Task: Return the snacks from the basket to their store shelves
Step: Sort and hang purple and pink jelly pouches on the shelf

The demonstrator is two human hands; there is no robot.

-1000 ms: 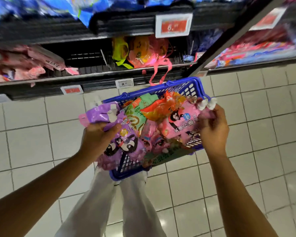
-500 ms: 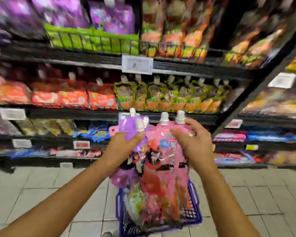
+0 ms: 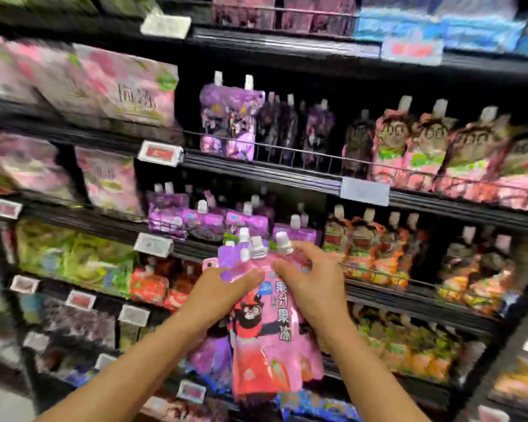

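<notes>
- Head view: both hands hold one bunch of spouted snack pouches upright in front of the shelves. The left hand (image 3: 218, 292) clasps the purple pouches (image 3: 233, 263). The right hand (image 3: 313, 280) rests curled on the pink pouch (image 3: 272, 345), just under its white cap; whether it truly pinches, I cannot tell.
- The pink pouch hangs toward 6 o'clock from both hands, with the caps poking out at 12 o'clock of the grip and the purple ones at about 10 o'clock from the right hand.
- To do this step well, I judge: split the bunch by colour first, keep one hand firmly on the rest, and carry purple to the matching purple row (image 3: 208, 219) at 12 o'clock, just beyond the caps.
- Seat each pouch upright behind the wire rail (image 3: 302, 152), spout up, facing forward.
</notes>
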